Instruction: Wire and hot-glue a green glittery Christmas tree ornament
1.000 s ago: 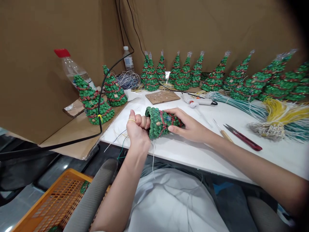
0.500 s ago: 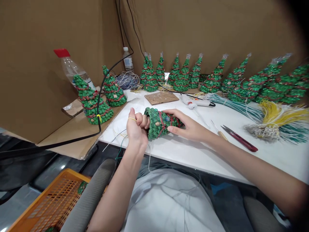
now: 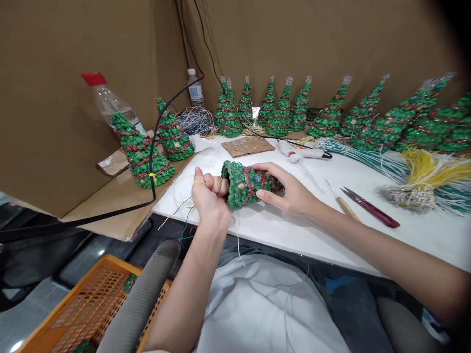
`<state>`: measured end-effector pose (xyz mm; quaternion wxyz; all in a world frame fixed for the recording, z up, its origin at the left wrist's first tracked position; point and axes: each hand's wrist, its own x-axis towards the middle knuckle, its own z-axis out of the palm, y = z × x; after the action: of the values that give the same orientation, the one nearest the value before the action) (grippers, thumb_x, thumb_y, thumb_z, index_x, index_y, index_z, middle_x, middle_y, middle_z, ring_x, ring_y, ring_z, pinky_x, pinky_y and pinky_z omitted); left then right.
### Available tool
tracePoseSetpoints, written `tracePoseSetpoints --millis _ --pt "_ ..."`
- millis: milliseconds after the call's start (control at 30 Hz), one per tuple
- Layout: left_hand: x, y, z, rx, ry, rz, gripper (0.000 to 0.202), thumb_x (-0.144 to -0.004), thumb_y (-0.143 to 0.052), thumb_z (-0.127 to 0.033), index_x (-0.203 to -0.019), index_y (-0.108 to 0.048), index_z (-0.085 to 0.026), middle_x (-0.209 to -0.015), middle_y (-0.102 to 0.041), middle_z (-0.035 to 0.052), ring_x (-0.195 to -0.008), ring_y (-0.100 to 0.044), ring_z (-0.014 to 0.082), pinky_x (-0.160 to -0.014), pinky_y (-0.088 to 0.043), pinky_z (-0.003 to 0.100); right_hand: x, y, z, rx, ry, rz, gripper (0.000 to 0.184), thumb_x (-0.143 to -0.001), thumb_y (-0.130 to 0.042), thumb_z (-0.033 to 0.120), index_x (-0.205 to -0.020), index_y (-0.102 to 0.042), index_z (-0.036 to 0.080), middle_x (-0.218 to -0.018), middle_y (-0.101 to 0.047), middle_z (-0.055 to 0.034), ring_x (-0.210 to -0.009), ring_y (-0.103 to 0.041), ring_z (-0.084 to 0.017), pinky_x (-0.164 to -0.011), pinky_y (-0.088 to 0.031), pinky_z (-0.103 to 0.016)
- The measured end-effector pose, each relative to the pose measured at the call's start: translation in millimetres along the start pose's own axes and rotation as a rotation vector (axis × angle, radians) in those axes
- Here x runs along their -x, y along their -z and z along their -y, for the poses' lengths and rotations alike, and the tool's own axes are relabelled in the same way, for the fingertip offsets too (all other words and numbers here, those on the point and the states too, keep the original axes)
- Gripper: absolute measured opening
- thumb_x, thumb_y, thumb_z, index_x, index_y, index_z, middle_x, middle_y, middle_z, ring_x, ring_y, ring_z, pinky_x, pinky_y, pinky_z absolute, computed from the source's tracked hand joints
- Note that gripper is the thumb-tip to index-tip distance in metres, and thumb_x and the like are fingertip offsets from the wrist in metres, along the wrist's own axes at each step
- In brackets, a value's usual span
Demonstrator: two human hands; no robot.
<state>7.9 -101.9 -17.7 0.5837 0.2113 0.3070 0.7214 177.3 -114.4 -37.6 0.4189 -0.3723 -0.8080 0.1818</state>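
Note:
My right hand (image 3: 289, 191) is wrapped round a small beaded Christmas tree (image 3: 237, 189), green with red garlands. It lies on its side, its hollow base facing left and its tip hidden behind my fingers. Beside the open base, my left hand (image 3: 209, 196) is a closed fist with a yellow string (image 3: 199, 182) looped across it. White strings (image 3: 239, 240) hang below the fist over the table edge. Whether they run into the tree is hidden.
Finished trees (image 3: 283, 110) line the back. Rightward lie an awl (image 3: 348, 208), red-handled snips (image 3: 373, 208), a glue gun (image 3: 303, 153) and yellow wire bundles (image 3: 423, 169). A black cable (image 3: 151, 162) crosses the left side. Below is an orange crate (image 3: 79, 294).
My left fist has drawn slightly away from the tree's base, and more of the opening shows. More white string hangs beneath it. My right hand keeps its hold.

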Motion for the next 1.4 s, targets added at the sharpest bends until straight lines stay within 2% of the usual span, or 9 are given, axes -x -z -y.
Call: tracePoseSetpoints --millis 133,300,533,800,1033,1200,1400 --pt "-0.9 -0.1 0.3 0.046 -0.003 -0.022 0.054 -0.098 -0.026 -0.028 -0.046 -0.012 -0.018 -0.039 -0.009 -0.0063 -0.032 -0.011 0.0053 -0.036 -0.014 0.024 -1.6 3.1 -2.1 -0.012 -0.002 0.03 0.049 -0.082 -0.058 0.045 -0.124 -0.049 0.022 -0.123 -0.056 -0.0104 -0.111 -0.054 -0.027 -0.095 -0.043 -0.044" --pt "-0.9 -1.5 -0.9 0.006 0.017 0.031 0.056 -0.098 -0.025 -0.027 -0.043 -0.016 -0.017 -0.038 -0.012 -0.0056 -0.032 -0.016 0.0053 -0.036 -0.016 0.021 -5.1 8.6 -6.0 -0.072 0.016 0.092 0.052 -0.083 -0.058 0.045 -0.128 -0.048 0.021 -0.127 -0.055 -0.0106 -0.116 -0.053 -0.026 -0.099 -0.042 -0.043" --pt "0.0 -2.9 -3.5 -0.092 0.043 0.088 0.058 -0.097 -0.032 -0.035 -0.042 -0.022 -0.018 -0.038 -0.02 -0.0048 -0.034 -0.026 0.0074 -0.04 -0.025 0.021 -5.5 7.7 -9.5 -0.04 0.016 0.061 0.052 -0.081 -0.061 0.044 -0.127 -0.051 0.022 -0.128 -0.056 -0.0103 -0.117 -0.053 -0.026 -0.101 -0.041 -0.046" --pt "-1.4 -3.0 -4.3 -0.114 0.062 0.106 0.059 -0.096 -0.031 -0.035 -0.041 -0.023 -0.018 -0.037 -0.02 -0.0044 -0.033 -0.026 0.0073 -0.04 -0.025 0.021 -6.5 6.2 -7.2 -0.035 -0.009 0.027 0.055 -0.077 -0.065 0.042 -0.127 -0.054 0.023 -0.128 -0.058 -0.0096 -0.118 -0.053 -0.027 -0.102 -0.04 -0.048" --pt "-3.5 -1.2 -4.7 -0.131 0.085 0.182 0.064 -0.097 -0.024 -0.035 -0.036 -0.024 -0.017 -0.034 -0.023 -0.0024 -0.032 -0.029 0.0067 -0.039 -0.024 0.021 -7.6 5.8 -4.3 -0.077 -0.058 0.023 0.051 -0.076 -0.065 0.032 -0.125 -0.056 0.021 -0.127 -0.058 -0.0093 -0.118 -0.053 -0.026 -0.102 -0.039 -0.047" --pt "-3.7 -1.9 -4.9 -0.151 0.09 0.164 0.063 -0.097 -0.023 -0.035 -0.037 -0.021 -0.017 -0.034 -0.019 -0.003 -0.031 -0.028 0.0066 -0.037 -0.022 0.02 -7.1 4.4 -4.5 -0.113 -0.072 0.012 0.051 -0.075 -0.066 0.031 -0.123 -0.056 0.02 -0.127 -0.058 -0.0097 -0.117 -0.053 -0.026 -0.102 -0.039 -0.045" --pt "-3.3 -5.9 -4.1 -0.118 0.057 0.084 0.057 -0.092 -0.033 -0.032 -0.041 -0.013 -0.018 -0.035 -0.012 -0.0058 -0.029 -0.016 0.0041 -0.034 -0.015 0.021 -6.7 4.1 -8.8 -0.146 -0.055 0.025 0.052 -0.075 -0.065 0.035 -0.123 -0.054 0.018 -0.126 -0.058 -0.01 -0.115 -0.054 -0.026 -0.099 -0.04 -0.043"
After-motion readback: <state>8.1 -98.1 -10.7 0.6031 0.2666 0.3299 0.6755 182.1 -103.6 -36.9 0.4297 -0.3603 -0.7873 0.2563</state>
